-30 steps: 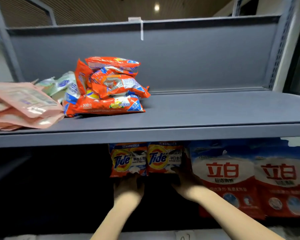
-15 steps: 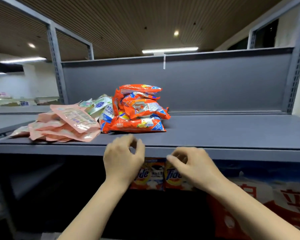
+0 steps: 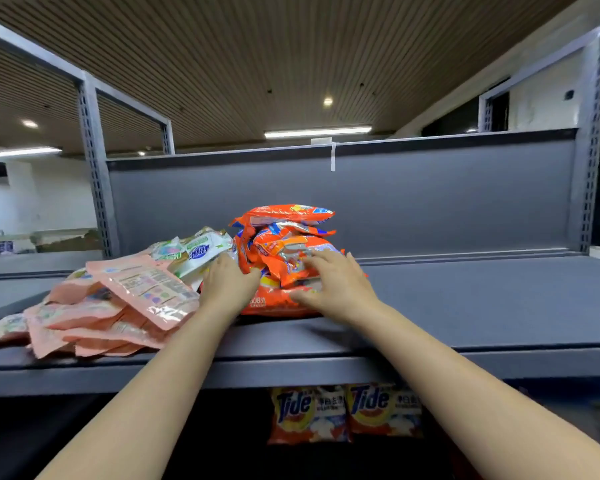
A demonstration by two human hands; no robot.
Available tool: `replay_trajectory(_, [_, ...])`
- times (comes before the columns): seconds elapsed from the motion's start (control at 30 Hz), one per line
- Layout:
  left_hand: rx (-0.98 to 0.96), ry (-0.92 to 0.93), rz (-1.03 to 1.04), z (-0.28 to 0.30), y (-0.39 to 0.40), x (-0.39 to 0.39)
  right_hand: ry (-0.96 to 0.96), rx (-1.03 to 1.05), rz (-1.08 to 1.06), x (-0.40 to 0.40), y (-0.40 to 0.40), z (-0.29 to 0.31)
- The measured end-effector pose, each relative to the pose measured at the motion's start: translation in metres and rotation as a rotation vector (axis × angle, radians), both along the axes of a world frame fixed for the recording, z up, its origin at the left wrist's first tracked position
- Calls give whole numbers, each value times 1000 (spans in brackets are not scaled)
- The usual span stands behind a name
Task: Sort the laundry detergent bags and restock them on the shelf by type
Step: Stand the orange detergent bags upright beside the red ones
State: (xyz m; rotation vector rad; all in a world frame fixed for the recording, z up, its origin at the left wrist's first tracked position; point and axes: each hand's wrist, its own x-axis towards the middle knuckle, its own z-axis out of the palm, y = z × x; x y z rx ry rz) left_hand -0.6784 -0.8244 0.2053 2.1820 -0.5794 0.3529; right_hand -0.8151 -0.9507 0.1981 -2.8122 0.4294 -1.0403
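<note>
Both hands on the orange bags (image 3: 284, 251), a loose heap on the upper shelf (image 3: 465, 306), roughly mid-shelf & near the back panel. Left hand (image 3: 227, 284) rests vs the heap's left side, fingers mostly straight, nothing clearly held; right hand (image 3: 336, 284) lies spread over the front bags, fingers splayed, thumb low at the bottom bag; grip not closed on either side as far as I can tell. Pink pouches (image 3: 118, 303) sprawl just left of the heap; green-white pouches (image 3: 196, 249) sit behind, touching it. Two Tide bags (image 3: 343, 412) stand on the lower shelf, under the heap.

Risks, as I judge it: heap is slick & uneven, so lifting several at once w/ open hands could let the top bag slide off; left hand could drag a green-white pouch along, mixing types; pulling fwd may push pink pouches off the shelf edge.
</note>
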Motion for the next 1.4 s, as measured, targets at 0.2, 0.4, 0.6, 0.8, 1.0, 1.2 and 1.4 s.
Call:
replay_trajectory(0.2, [0, -41, 19, -10, -15, 28, 45, -179, -97, 42, 5, -7])
replay_trajectory(0.4, [10, -55, 10, -19, -17, 39, -409, 63, -93, 31, 1, 2])
replay_trajectory(0.6, [-2, -195, 2, -19, -14, 33, -974, 377, -295, -23, -7, 20])
replay_trajectory(0.8, [63, -488, 71, -10, -12, -6, -1013, 315, -395, -68, -30, 22])
replay_trajectory(1.0, [164, -521, -80, -14, -22, -62, -963, 496, -272, -84, -37, 3])
replay_trajectory(1.2, [-120, -186, -95, 3, 4, -30, -834, 600, -327, -91, -43, -13])
replay_trajectory(1.4, [-77, 105, -17, -16, 16, 6, -804, 482, -290, -85, -30, -18])
